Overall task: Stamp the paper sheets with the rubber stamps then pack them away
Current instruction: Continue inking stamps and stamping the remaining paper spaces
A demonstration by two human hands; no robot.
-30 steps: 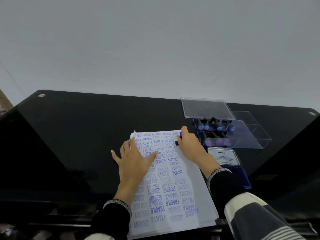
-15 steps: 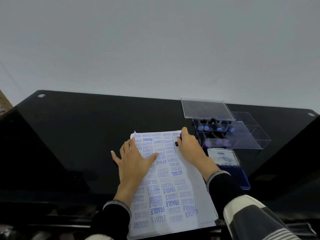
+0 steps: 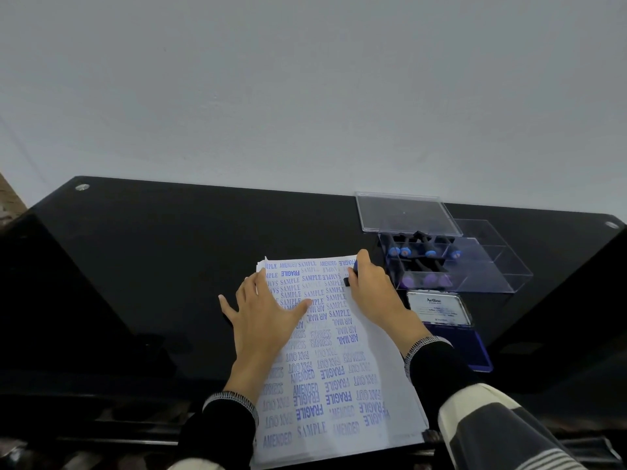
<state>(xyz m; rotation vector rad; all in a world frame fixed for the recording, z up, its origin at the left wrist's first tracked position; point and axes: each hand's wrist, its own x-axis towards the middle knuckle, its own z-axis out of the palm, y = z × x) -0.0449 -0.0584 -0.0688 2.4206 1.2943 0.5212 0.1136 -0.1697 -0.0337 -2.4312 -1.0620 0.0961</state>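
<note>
Head view looks down on a black worktop [image 3: 169, 266] set against a pale wall [image 3: 305, 96]. Across its near edge lies a stack of paper sheets [image 3: 339, 374], covered in blue stamped words. The left hand [image 3: 268, 317] lies flat on the sheets' left side, fingers [image 3: 251, 286] straight and spread, thumb out over the print. The right hand [image 3: 373, 293] is at the sheets' far right corner, its fingers curled round a rubber stamp [image 3: 351, 274] pressed to the paper. Just right of those fingers stands a clear box [image 3: 492, 262] holding more stamps [image 3: 414, 252], its lid [image 3: 403, 215] lying beyond it. Nearer, beside the right wrist, sits an open blue ink pad [image 3: 451, 330].
</note>
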